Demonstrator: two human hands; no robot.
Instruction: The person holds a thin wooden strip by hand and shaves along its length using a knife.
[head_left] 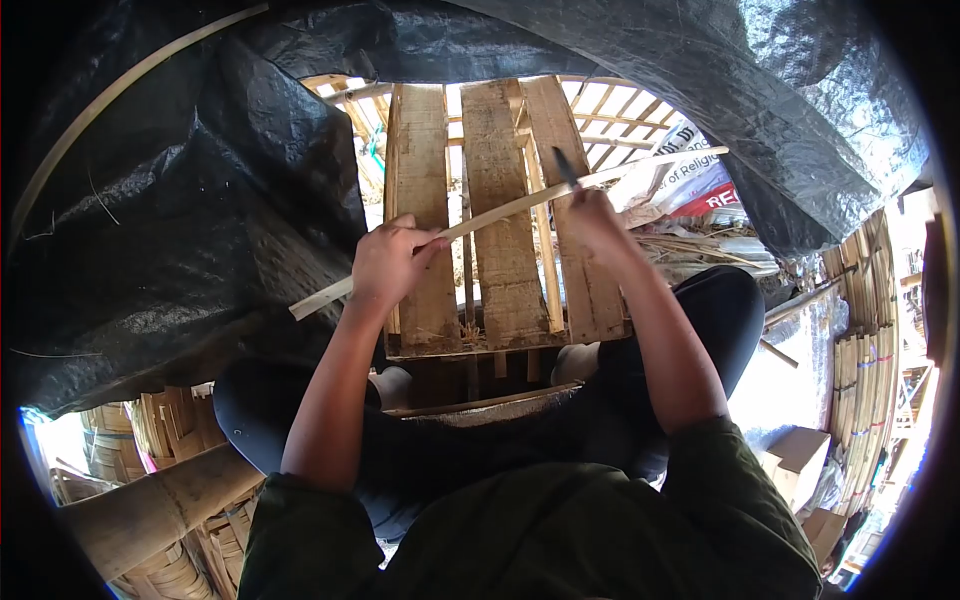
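A long, pale bamboo strip [500,211] slants across in front of me, its lower end to the left and its upper end to the right. My left hand [388,260] is closed round it near the lower end. In my right hand [598,222] is a knife [565,167] with a dark blade pointing up and away. The blade crosses at the strip; whether it cuts into it I cannot tell. The knife's handle is hidden by my fingers. Beneath both hands stands a slatted wooden bench [420,170] between my legs.
Black plastic sheeting [180,220] hangs or lies at the left and along the top. A printed sack [690,185] lies beyond the bench at right. Bundled bamboo strips [862,370] and a cardboard box [798,458] are at right. A thick bamboo pole [165,505] runs lower left.
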